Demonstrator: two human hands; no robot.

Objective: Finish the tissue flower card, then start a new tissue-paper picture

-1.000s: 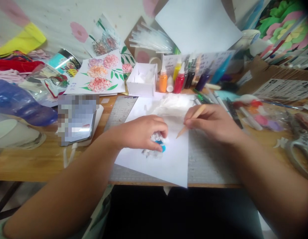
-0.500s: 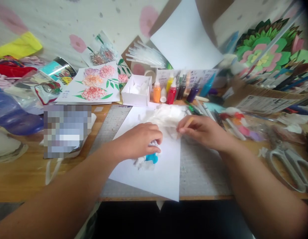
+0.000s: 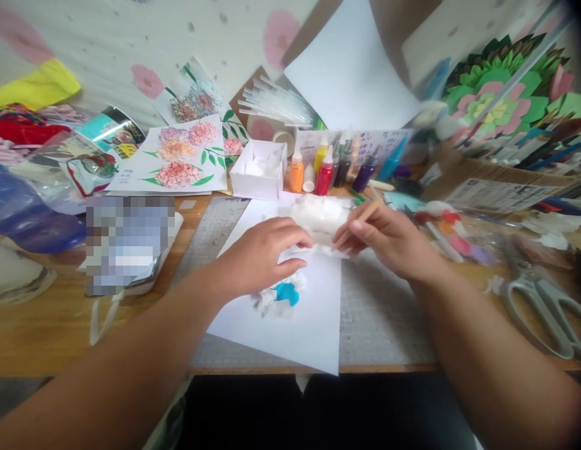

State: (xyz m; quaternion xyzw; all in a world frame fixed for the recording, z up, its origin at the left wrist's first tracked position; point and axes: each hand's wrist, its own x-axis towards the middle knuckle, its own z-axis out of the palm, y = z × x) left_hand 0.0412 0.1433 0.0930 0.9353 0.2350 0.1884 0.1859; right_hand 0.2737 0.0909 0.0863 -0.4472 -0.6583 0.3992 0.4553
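Note:
My right hand (image 3: pixel 381 237) is closed round a thin wooden stick (image 3: pixel 369 211), its lower end by the edge of white tissue paper (image 3: pixel 321 212). That tissue lies in a soft, crumpled heap at the far end of a white paper sheet (image 3: pixel 313 337). My left hand (image 3: pixel 266 253) hovers over the sheet, thumb and fingers apart near the tissue's front edge. Just below the left thumb is a blue patch of what looks like paint (image 3: pixel 287 294), with crumpled white tissue bits (image 3: pixel 266 300) around it.
A grey cutting mat (image 3: pixel 379 325) lies under the sheet. Behind stand a small white box (image 3: pixel 258 178) and several paint bottles (image 3: pixel 324 178). Scissors (image 3: pixel 538 306) rest at the right, a phone (image 3: pixel 131 244) at the left. Flower pictures (image 3: pixel 177 156) lean at the back.
My left hand has lifted away from the blue patch toward the tissue heap, its thumb and fingers spreading. My right hand with the stick has shifted slightly, and the stick shows more.

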